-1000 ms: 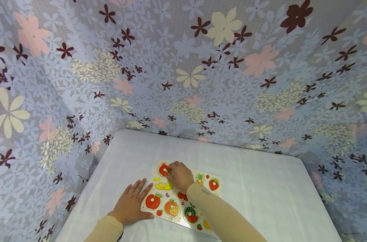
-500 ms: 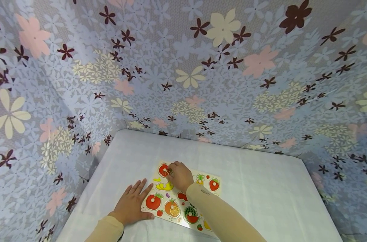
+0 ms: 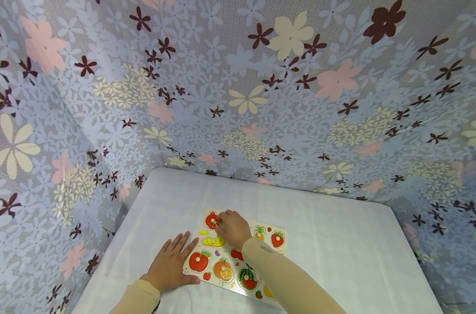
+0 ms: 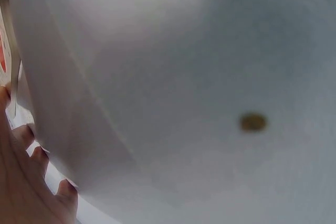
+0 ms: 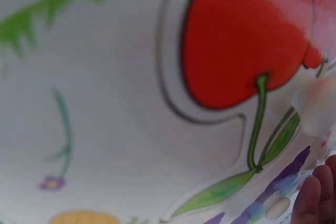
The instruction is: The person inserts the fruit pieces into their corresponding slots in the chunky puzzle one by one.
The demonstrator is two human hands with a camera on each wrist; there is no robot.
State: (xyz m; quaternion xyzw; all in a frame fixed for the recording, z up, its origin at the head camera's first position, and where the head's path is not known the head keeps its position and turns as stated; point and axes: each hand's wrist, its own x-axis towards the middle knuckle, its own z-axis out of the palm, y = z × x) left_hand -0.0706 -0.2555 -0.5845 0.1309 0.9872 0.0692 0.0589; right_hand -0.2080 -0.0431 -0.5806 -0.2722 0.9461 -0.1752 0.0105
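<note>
On the table lies a white fruit puzzle board (image 5: 126,87) with knobbed pieces. My left hand (image 3: 167,268) rests flat beside its left edge, fingers spread and thumb at the front corner. Over the far left part bends my right hand (image 3: 234,229), fingertips down beside the pomegranate piece (image 3: 211,219). A bit of dark green shows at those fingertips; whether they pinch it is hidden. In the right wrist view, fingers (image 5: 310,195) appear beside a purple shape with a pale knob (image 5: 277,206). The cherry piece (image 5: 241,40) fills the upper right there.
Bananas (image 3: 209,242), an apple (image 3: 198,262), an orange (image 3: 223,272), a watermelon (image 3: 247,278) and a strawberry (image 3: 277,239) sit on the board. A white cloth covers the table (image 3: 340,244). Flowered curtains (image 3: 206,109) hang behind and at the sides.
Hardly anything differs. My right hand stays beside the pomegranate piece, with at most a tiny shift at the fingertips. The left hand has not moved.
</note>
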